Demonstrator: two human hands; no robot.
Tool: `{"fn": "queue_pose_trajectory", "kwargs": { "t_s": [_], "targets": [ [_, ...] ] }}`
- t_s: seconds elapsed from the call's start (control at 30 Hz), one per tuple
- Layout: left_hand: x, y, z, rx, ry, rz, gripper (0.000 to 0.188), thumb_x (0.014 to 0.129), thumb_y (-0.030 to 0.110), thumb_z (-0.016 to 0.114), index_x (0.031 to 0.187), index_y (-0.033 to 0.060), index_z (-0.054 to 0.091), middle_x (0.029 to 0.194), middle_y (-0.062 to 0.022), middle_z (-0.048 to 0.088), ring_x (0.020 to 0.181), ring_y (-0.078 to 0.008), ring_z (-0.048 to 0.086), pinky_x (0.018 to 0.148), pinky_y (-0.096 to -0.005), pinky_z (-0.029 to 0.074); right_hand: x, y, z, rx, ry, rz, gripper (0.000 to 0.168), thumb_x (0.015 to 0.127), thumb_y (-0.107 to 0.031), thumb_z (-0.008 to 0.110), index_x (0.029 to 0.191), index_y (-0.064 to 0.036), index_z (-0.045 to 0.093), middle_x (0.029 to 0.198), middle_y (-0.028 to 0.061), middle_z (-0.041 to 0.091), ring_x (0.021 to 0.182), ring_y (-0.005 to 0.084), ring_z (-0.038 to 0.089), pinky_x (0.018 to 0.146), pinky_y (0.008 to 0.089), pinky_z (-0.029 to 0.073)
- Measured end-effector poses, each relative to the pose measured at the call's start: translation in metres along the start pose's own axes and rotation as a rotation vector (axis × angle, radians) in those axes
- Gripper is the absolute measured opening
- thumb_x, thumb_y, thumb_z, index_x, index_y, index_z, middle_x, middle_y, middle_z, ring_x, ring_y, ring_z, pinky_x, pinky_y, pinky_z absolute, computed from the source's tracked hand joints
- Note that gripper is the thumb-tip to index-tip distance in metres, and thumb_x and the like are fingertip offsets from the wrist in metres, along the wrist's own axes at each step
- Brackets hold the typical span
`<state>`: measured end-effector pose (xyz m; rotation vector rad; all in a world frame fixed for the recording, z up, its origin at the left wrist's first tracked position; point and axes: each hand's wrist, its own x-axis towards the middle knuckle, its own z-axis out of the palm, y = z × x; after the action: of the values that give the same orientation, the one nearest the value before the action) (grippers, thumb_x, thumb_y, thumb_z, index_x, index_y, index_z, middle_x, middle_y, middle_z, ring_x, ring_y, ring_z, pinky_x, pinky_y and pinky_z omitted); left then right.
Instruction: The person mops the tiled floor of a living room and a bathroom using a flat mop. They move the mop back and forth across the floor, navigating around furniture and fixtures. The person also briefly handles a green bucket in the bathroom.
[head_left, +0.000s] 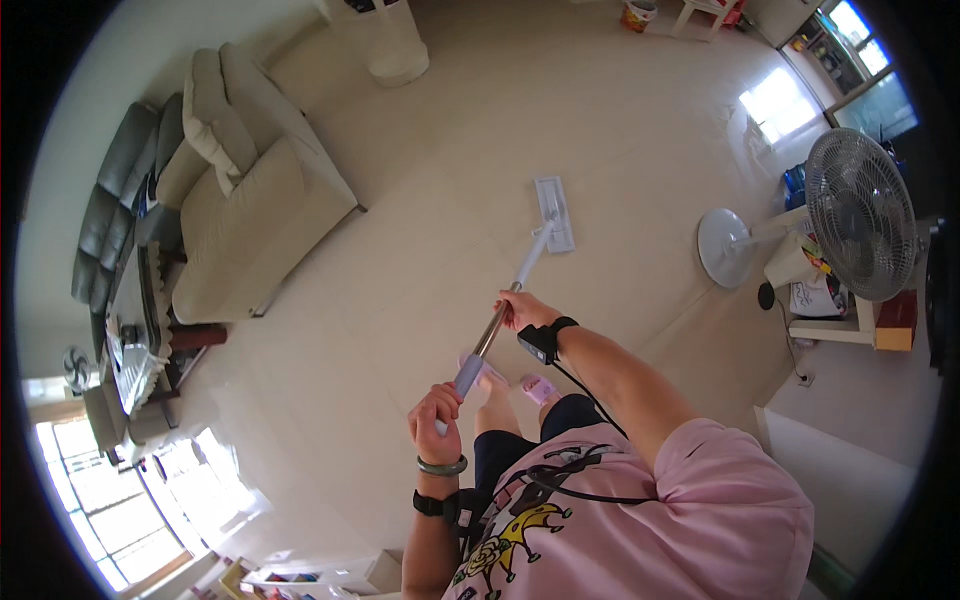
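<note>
A flat mop (553, 214) with a pale rectangular head and a telescopic pole lies with its head flat on the beige tiled floor (420, 262), ahead of my feet. My left hand (437, 421), with a bracelet at the wrist, is closed around the grey grip at the top end of the pole. Farther down, my right hand (523, 309) grips the metal section near the pale lower tube. Both wrists wear black strapped devices, and a black cable runs from the right one. Whether a cloth is under the mop head is hidden.
To the left stand a beige sofa (255, 225) and a low table (139, 315). A standing fan (859, 214) is at the right, its round base (724, 247) on the floor beside a shelf. A pale bin-like container (394, 52) stands at the top. My feet wear pink slippers (538, 388).
</note>
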<state>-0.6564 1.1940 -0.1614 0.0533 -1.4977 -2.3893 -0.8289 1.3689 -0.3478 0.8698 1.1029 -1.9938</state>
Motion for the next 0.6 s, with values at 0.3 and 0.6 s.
{"fn": "queue_pose_trajectory", "kwargs": {
  "t_s": [0.3, 0.6],
  "targets": [
    [0.023, 0.003, -0.04, -0.071, 0.13, -0.046, 0.029, 0.083, 0.016, 0.032, 0.055, 0.0071, 0.029, 0.053, -0.0043, 0.033, 0.058, -0.0186, 0.037, 0.077, -0.0375, 0.036, 0.042, 0.017, 0.007, -0.17, 0.002, -0.073, 0.011, 0.079, -0.014, 0.05, 0.073, -0.005, 0.048, 0.063, 0.0062, 0.055, 0.051, 0.0163, 0.051, 0.046, 0.0284, 0.043],
    [0.069, 0.118, -0.101, 0.236, 0.108, 0.02, 0.03, 0.08, 0.016, 0.03, 0.051, 0.0126, 0.024, 0.05, -0.0001, 0.023, 0.057, -0.0148, 0.032, 0.073, -0.0338, 0.032, 0.058, 0.072, 0.193, 0.199, -0.218, 0.242, 0.009, 0.076, -0.013, 0.056, 0.073, -0.007, 0.05, 0.067, 0.0047, 0.057, 0.065, 0.0184, 0.058, 0.059, 0.035, 0.047]
  ]
}}
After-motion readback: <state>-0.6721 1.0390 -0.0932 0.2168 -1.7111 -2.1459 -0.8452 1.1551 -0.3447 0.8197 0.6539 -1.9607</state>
